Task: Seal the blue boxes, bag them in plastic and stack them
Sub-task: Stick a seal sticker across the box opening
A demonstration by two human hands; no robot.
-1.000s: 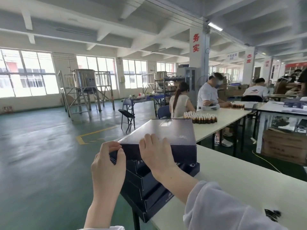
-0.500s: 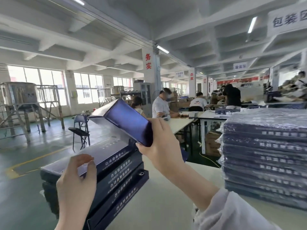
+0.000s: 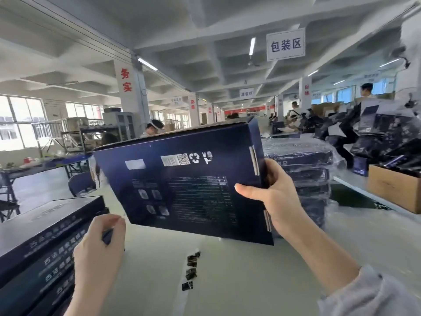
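Above the factory's pale table (image 3: pixel 227 283), right hand (image 3: pixel 281 198) grips blue box (image 3: pixel 182 179).

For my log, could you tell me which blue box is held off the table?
The tilted box in the right hand, barcode side facing the camera; the others lie flat in the bare stack and the plastic-wrapped stack.
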